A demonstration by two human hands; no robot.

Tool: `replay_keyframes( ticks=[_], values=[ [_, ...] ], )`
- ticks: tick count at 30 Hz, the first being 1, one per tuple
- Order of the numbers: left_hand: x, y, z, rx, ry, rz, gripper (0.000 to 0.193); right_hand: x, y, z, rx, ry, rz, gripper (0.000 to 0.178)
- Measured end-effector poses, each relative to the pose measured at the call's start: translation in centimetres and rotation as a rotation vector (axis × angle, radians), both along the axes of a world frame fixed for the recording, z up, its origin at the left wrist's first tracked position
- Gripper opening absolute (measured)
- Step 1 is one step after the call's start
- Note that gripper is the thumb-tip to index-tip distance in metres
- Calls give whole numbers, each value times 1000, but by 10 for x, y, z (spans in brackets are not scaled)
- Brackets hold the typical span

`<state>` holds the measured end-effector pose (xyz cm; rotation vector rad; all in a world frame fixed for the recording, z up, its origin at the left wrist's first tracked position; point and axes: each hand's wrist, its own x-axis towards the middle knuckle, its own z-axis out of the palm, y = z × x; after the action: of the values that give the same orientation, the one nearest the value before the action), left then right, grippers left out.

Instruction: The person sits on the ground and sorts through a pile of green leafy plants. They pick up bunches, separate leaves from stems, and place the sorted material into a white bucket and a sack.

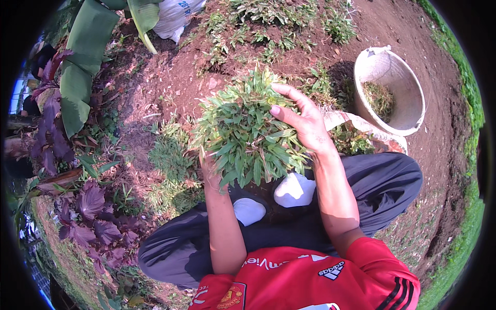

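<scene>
A dense clump of leafy green grass [253, 129] is lifted in front of me above my crossed legs, between both hands. My right hand [305, 116] grips its right side, with the thumb and forefinger showing against the leaves. On the lower left, my left hand [208, 164] supports the clump; most of its fingers are hidden under the blades. Roots and the underside of the clump cannot be seen.
A pale bucket [361, 88] tilts at the right with dry grass inside. Beside it lies a sack [385, 138] bearing loose plants. More grass clumps [274, 20] grow ahead. Purple-leaved plants [90, 212], a broad banana leaf [85, 62] and a white sack [173, 20] are leftward.
</scene>
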<state>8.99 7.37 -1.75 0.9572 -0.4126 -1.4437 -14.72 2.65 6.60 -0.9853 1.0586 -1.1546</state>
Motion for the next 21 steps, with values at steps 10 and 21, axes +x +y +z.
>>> replay_keyframes(
  ticks=[10, 21],
  values=[
    [0, -20, 65, 85, -165, -34, 92, -1, -3, 1, -202, 173, 21, 51],
    [-15, -12, 77, -241, -556, -367, 117, -2, -1, 4, -193, 103, 40, 48]
  ],
)
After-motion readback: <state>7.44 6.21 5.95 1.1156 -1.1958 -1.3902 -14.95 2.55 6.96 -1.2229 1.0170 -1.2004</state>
